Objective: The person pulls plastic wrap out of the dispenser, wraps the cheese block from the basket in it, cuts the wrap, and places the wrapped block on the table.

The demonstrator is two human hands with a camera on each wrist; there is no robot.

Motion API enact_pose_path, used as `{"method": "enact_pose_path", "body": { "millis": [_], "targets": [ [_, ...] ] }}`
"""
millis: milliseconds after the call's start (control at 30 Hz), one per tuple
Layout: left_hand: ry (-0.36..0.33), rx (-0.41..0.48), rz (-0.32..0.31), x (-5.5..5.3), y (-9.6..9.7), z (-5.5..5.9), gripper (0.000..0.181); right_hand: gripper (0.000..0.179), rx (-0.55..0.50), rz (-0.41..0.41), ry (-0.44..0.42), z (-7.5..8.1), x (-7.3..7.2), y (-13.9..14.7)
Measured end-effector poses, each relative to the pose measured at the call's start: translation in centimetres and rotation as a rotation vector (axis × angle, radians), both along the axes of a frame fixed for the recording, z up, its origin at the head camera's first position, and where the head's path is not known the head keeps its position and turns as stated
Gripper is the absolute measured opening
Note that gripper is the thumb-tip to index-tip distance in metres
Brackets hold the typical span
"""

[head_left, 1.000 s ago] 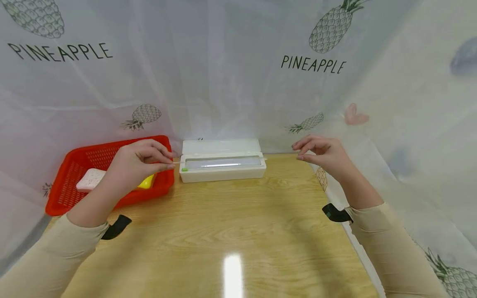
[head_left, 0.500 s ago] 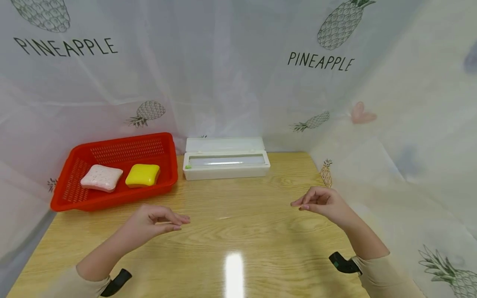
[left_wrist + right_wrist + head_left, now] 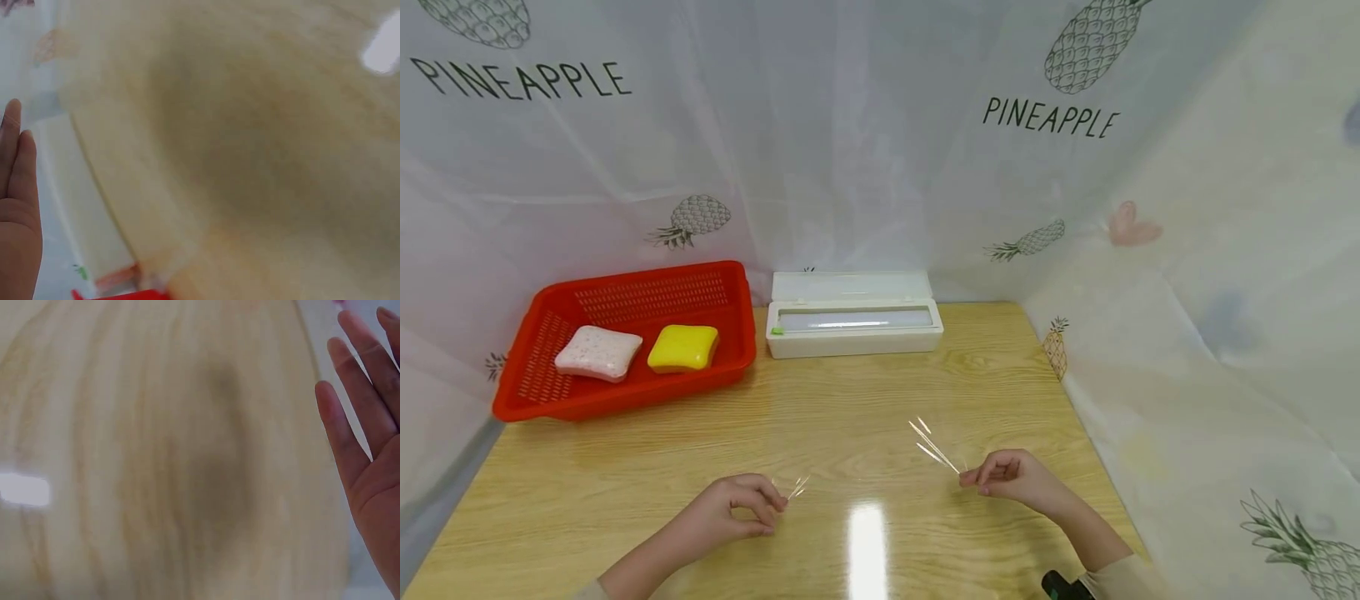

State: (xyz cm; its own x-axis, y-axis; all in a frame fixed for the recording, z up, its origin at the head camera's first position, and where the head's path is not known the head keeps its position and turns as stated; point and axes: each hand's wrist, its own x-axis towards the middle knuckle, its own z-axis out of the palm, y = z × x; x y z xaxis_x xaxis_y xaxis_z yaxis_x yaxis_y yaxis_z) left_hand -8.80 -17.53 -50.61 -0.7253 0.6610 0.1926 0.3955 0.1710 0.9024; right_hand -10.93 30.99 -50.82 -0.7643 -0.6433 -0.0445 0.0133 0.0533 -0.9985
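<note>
Farther from the white box (image 3: 856,343) than before, left hand (image 3: 733,512) pinches clear film (image 3: 934,451); right hand (image 3: 1011,477) likewise.

Head view facing forward and down, wrist views closer, all sharing the table (image 3: 842,396)

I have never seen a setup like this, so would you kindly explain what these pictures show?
There is no machine here: a person works with a bare left hand and right hand. The wide picture is taken from the person's head, looking forward and down; the two smaller, blurrier ones are taken from the left and right wrists. On the wooden table stand a white box with its lid open and a red basket holding a pale speckled block and a yellow block. Each hand seems to pinch thin clear film, which shows mainly as bright glints.
</note>
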Motion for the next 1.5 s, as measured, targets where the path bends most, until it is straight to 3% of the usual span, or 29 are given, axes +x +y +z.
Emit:
{"method": "enact_pose_path", "body": {
  "millis": [233,433,567,700,933,1067,1333,1500],
  "targets": [
    [0.133,-0.007,0.039,0.1,0.4,-4.0,0.009,0.005,0.041,0.029,0.021,-3.2,-0.5,-0.3],
    [0.148,-0.060,0.067,0.3,0.5,-6.0,0.009,0.013,0.101,0.017,-0.026,-4.6,-0.9,-0.4],
    [0.119,-0.077,0.061,0.1,0.5,-6.4,0.008,0.014,0.118,0.008,-0.046,-5.1,-1.0,-0.5],
    [0.141,-0.116,0.062,-0.2,0.4,-6.6,0.006,0.020,0.118,-0.005,-0.045,-5.3,-1.2,-0.7],
    [0.172,-0.157,0.049,-0.4,0.3,-6.7,0.012,0.029,0.117,-0.114,-0.065,-5.9,-1.3,-1.4],
    [0.170,-0.164,0.045,-0.3,0.4,-6.8,0.023,0.031,0.100,-0.151,-0.075,-6.1,-1.2,-1.6],
    [0.199,-0.177,0.012,0.1,0.2,-6.6,0.007,0.034,0.070,-0.172,-0.105,-6.4,-1.0,-1.5],
    [0.208,-0.188,0.001,0.5,-0.3,-6.8,0.013,0.035,0.102,-0.180,-0.093,-6.2,-0.9,-1.4]
  ]
}}
